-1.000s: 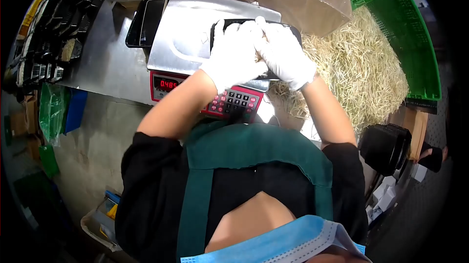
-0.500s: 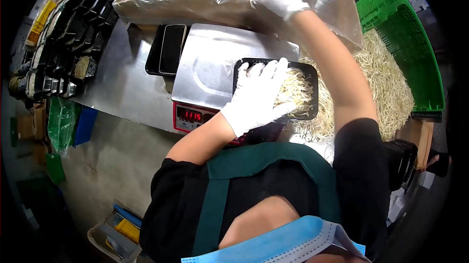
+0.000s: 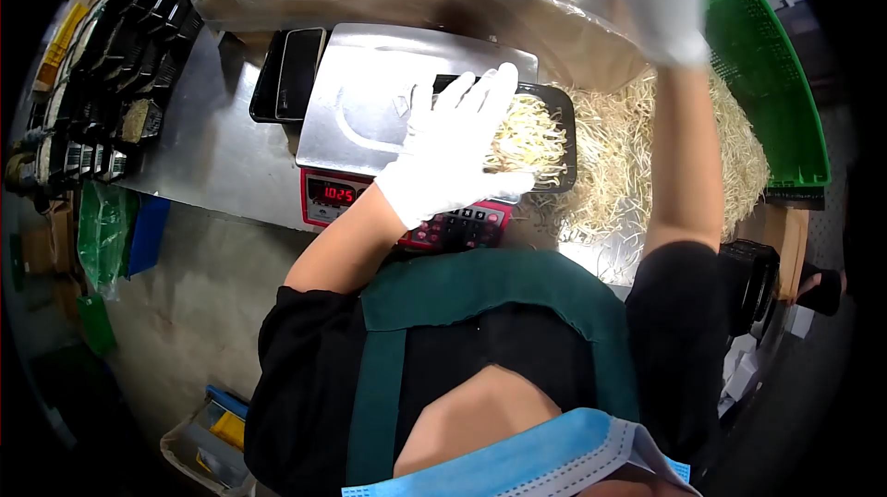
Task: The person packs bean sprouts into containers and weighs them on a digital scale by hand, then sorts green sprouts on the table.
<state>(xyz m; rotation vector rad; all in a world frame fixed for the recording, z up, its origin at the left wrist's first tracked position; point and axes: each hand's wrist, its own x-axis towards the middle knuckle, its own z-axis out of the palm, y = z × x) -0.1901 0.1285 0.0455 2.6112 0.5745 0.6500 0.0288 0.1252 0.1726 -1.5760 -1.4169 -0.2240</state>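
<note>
My left hand (image 3: 453, 151), in a white glove, lies with spread fingers over the left part of a black tray (image 3: 566, 141) filled with bean sprouts (image 3: 528, 141). The tray rests on the right side of a metal scale plate (image 3: 370, 100); the red display (image 3: 333, 193) below it is lit. My right hand (image 3: 663, 12), gloved too, is raised at the upper right by the corner of the plastic-lined box. Motion smears its fingers, and whether it holds anything cannot be made out.
A plastic-lined box (image 3: 416, 3) with clear lids lies behind the scale. Loose sprouts (image 3: 610, 146) are heaped at the right beside a green crate (image 3: 776, 81). Left of the scale is a phone (image 3: 299, 74) on black trays; stacked black trays (image 3: 120, 54) stand farther left.
Both hands were together over the tray. My right hand then went up to the lids in the box and has since moved right. My left hand stays on the tray, fingers spread.
</note>
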